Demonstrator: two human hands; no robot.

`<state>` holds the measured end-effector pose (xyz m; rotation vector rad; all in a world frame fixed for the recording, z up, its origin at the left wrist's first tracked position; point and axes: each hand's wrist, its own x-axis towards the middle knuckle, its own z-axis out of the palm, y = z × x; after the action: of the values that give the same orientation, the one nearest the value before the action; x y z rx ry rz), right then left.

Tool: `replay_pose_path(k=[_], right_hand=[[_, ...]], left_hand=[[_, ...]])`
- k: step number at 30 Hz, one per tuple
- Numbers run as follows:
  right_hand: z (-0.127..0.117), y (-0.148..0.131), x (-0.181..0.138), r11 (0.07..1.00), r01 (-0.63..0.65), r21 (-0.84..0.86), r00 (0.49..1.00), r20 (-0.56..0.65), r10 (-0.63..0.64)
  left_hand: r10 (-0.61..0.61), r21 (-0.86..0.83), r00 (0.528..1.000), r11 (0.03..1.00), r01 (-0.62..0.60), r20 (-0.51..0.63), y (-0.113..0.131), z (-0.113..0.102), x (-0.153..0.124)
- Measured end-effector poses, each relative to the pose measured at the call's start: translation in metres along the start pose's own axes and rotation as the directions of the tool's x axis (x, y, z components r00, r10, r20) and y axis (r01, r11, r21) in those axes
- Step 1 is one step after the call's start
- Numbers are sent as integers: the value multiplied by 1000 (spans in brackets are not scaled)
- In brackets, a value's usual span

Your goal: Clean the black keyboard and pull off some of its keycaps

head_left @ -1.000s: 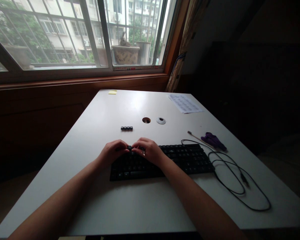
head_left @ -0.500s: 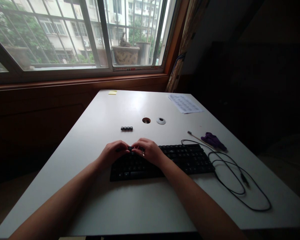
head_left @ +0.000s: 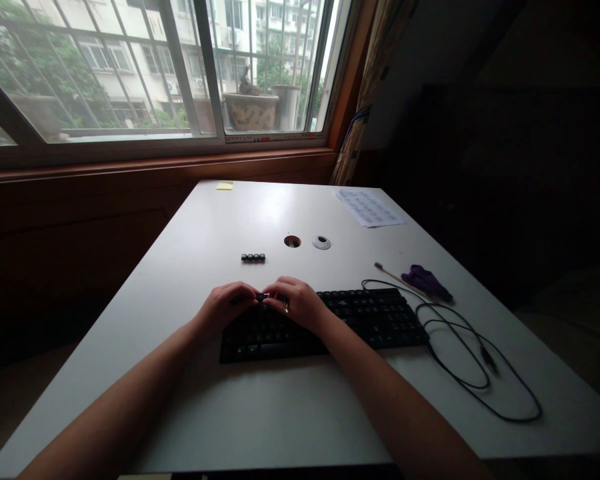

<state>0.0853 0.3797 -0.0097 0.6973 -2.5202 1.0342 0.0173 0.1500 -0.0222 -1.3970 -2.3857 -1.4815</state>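
Observation:
A black computer keyboard (head_left: 370,319) lies on the white table, its left part half covered by my hands. My left hand (head_left: 227,301) is over its upper left edge, thumb and fingers closed at the tips. Facing it, my right hand (head_left: 297,301) rests over the same edge with its fingers curled in. Between the fingertips of both hands shows a small black keycap (head_left: 261,297); whether it is loose from the keyboard I cannot tell. Something thin and shiny glints at my right fingers. Beyond my hands stands a short row of several loose black keycaps (head_left: 253,257).
The keyboard's black cable (head_left: 513,421) loops across the right side. A purple cloth (head_left: 425,281) and a thin brush (head_left: 393,274) lie behind it. Farther back are a table hole (head_left: 293,242), its grey cover (head_left: 322,243), printed paper (head_left: 370,208) and a yellow note (head_left: 225,186).
Both hands stay at the same spot on the keyboard. The small keycap between the fingertips shows slightly more; otherwise little differs.

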Motion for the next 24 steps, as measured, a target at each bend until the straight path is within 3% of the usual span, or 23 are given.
replay_pose_path(k=[11,16,24], right_hand=[[0,-2,0,1000,-5,-13,1000,2,5],[-1,-4,0,999,-38,17,999,-14,38],[-2,-5,0,998,-58,29,998,-10,59]], left_hand=[[54,34,999,998,-54,-2,-1,0,0],[100,138,995,986,-97,-11,-3,-6,0],[73,264,997,962,-75,17,-6,-11,-2]])
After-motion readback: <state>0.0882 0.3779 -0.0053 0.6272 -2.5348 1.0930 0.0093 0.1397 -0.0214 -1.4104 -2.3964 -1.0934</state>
